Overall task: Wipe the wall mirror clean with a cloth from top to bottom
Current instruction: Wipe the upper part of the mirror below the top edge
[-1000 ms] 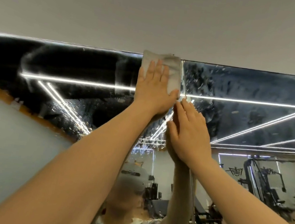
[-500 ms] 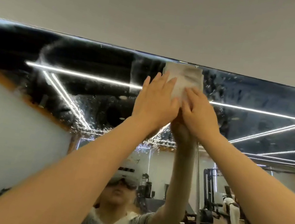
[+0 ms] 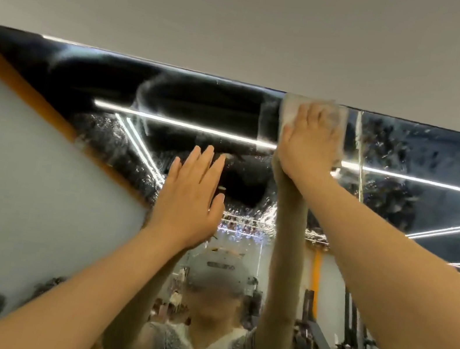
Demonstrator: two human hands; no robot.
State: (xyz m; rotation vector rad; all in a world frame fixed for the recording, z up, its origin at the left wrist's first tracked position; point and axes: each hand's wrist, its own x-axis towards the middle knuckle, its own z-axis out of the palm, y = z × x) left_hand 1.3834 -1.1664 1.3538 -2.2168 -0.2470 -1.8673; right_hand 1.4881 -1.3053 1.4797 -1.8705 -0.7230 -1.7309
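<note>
The wall mirror (image 3: pixel 191 106) fills the view below a plain grey wall strip, its upper band streaked and speckled with wet marks. A pale folded cloth (image 3: pixel 289 108) lies flat against the glass right at the mirror's top edge. My right hand (image 3: pixel 310 140) presses the cloth to the mirror with straight fingers, covering most of it. My left hand (image 3: pixel 190 198) is lower and to the left, fingers straight, holding nothing, at or near the glass. My own arms and body are reflected in the mirror.
A vertical seam (image 3: pixel 359 163) between mirror panels runs just right of the cloth. The glass right of the seam is heavily spotted. The mirror reflects gym machines (image 3: pixel 325 339), ceiling light strips and an orange-trimmed wall. The grey wall (image 3: pixel 250 18) borders the mirror above.
My left hand has come off the cloth and dropped down to the left. My right hand, earlier at the cloth's lower right edge, now covers it alone at the top edge.
</note>
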